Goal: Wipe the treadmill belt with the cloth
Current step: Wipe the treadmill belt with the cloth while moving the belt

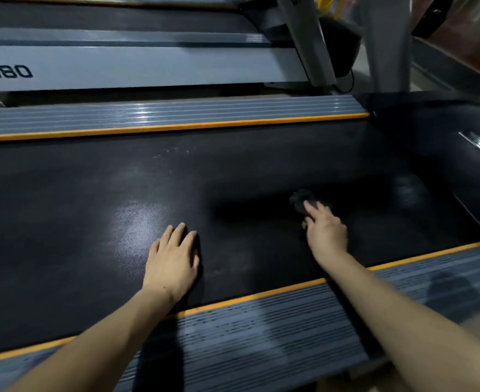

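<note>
Two hands on the wide black textured treadmill belt point(233, 165).
My left hand point(173, 261) lies flat, fingers straight; my right hand point(325, 227) presses the dark crumpled cloth point(299, 200) near the black glossy motor cover point(445, 142), orange-edged grey ribbed side rails point(176, 116) flanking.

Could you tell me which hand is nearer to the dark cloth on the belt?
Right. The right hand is on the cloth, fingers pressing it to the belt. The left hand rests flat on the belt, well apart from it.
</note>
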`<state>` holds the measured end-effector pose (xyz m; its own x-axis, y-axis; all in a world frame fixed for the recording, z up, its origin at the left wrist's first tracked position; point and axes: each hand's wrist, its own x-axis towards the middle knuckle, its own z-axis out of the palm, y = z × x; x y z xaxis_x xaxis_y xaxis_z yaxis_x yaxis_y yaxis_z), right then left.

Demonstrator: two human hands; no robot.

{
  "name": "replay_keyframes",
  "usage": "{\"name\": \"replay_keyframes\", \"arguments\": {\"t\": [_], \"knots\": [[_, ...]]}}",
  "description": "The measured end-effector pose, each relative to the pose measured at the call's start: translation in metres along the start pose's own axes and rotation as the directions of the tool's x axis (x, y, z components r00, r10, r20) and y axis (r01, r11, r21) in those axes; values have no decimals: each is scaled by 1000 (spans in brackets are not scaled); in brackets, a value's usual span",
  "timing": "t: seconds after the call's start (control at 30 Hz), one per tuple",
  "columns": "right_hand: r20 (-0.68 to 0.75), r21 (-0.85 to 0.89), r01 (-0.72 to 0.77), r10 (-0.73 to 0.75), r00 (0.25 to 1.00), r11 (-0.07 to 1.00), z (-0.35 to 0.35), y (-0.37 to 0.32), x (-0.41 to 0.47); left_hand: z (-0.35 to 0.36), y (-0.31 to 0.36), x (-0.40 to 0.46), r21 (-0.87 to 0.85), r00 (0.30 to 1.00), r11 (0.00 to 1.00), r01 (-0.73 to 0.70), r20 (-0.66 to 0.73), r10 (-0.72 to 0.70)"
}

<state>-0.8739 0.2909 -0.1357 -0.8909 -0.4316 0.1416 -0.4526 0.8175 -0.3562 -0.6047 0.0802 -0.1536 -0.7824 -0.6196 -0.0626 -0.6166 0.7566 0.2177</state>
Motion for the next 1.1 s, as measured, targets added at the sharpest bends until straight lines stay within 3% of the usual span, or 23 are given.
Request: {"name": "replay_keyframes", "arguments": {"t": [0.07,0.2,0.27,0.33,0.4,0.47,0.53,0.6,0.7,0.8,0.93,1.0,1.1], "knots": [[-26,-9,-16,16,1000,1000,12,-34,-20,0,1,-5,4,1000,1000,2,8,-2],[85,159,268,-283,955,950,58,-119,-87,-1,3,-11,5,1000,1000,15,10,-15],[135,268,365,-410,902,891,59,-125,-91,-1,6,-13,-10,999,999,43,4,-43],[195,232,420,-465,863,877,44,-100,-73,-1,11,-17,-30,998,998,64,16,-64],[206,126,364,-383,900,923,29,-58,-45,-1,16,-23,-48,998,996,69,7,-69],[119,53,163,-168,979,985,5,-10,-15,-1,20,-29,-45,999,998,43,-7,-43],[97,7,-24,24,995,1000,-15,17,-3,0,20,-32,-41,999,999,29,-12,-30],[88,-54,-114,118,989,992,-18,7,-11,1,18,-33,-40,999,999,31,-15,-32],[113,-16,1,1,994,1000,2,-51,-55,2,18,-33,-24,999,999,34,-28,-35],[266,121,175,-202,943,977,26,-102,-102,3,22,-32,6,1000,1000,18,-26,-17],[244,245,327,-384,891,913,17,-75,-89,2,23,-30,10,998,999,39,-42,-38],[207,169,267,-299,931,949,3,-30,-65,2,23,-31,4,997,999,53,-63,-52],[93,103,8,-17,996,995,-24,25,-32,1,25,-32,-3,996,998,56,-68,-56]]}}
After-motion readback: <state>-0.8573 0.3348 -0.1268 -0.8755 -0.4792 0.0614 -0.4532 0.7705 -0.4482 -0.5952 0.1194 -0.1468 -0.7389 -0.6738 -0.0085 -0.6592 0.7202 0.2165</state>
